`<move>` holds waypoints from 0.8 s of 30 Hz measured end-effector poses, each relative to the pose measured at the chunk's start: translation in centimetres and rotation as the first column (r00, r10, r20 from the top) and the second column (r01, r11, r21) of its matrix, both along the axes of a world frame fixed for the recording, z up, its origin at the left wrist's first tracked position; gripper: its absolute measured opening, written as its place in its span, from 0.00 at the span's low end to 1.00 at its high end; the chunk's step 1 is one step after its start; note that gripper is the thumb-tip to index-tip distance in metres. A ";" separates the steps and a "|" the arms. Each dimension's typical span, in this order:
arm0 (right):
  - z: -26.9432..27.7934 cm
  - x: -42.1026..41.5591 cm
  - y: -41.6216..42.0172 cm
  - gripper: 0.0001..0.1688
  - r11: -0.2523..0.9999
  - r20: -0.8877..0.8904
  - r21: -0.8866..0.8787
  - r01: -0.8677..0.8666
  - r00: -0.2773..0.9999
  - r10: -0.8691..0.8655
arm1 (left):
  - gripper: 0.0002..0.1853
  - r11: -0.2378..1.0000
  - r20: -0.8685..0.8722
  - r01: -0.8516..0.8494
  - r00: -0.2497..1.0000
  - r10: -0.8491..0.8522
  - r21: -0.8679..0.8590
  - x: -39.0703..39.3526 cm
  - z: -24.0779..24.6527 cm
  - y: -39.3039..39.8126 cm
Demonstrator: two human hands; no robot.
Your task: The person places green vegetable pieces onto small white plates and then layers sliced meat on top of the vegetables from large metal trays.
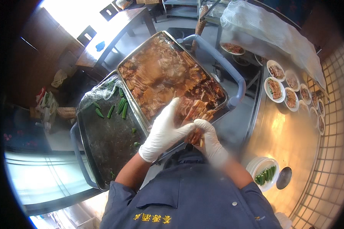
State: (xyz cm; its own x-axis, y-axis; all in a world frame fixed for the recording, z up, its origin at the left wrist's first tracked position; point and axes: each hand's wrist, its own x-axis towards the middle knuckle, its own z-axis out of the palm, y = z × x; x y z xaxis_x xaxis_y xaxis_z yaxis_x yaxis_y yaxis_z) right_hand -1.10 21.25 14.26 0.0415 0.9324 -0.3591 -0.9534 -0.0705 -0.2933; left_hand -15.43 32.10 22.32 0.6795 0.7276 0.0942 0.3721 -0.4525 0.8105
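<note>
White disposable gloves cover both of my hands. My left hand (pixel 166 128) and my right hand (pixel 212 138) hold a stack of sliced cooked meat (pixel 196 114) between them, over the near right corner of a deep metal tray (pixel 121 77). Many more meat slices (pixel 149 83) lie in rows in that tray, with brown sauce around them. Left of it, a dark flat tray (pixel 103 143) bears several green okra pods (pixel 121 106) and crumpled clear plastic film (pixel 100 93). The undersides of the held slices are hidden by my fingers.
Blue-grey cart handles (pixel 235 74) curve beside the trays. On the steel counter (pixel 281 137) at right are several plates of sliced meat (pixel 274 90), a stack of plates topped with okra (pixel 265 175) and a dark round dish (pixel 284 178). Bubble wrap (pixel 269 31) hangs above; a table (pixel 89 54) stands back left.
</note>
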 end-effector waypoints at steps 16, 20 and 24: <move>-0.2 0.1 -0.3 0.30 0.997 -0.022 -0.070 0.015 1.000 -0.017 | 0.33 0.992 -0.201 0.125 0.972 -0.125 -0.009 2.5 -0.1 1.8; -0.8 0.0 -0.3 0.29 0.998 -0.008 -0.055 0.026 1.000 -0.026 | 0.32 0.984 -0.280 0.173 0.947 -0.155 0.039 3.0 0.9 1.5; -0.2 0.1 0.1 0.28 0.988 -0.045 -0.136 0.078 0.995 -0.085 | 0.30 0.993 -0.250 0.112 0.963 -0.098 0.044 3.1 1.1 1.8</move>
State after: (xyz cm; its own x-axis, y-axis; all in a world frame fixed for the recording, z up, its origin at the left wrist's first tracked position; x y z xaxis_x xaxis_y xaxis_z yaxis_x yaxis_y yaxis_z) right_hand -1.01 21.31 14.10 0.0942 0.8698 -0.4844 -0.9709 -0.0274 -0.2380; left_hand -12.36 33.87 23.38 0.7591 0.6493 -0.0463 0.5052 -0.5429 0.6709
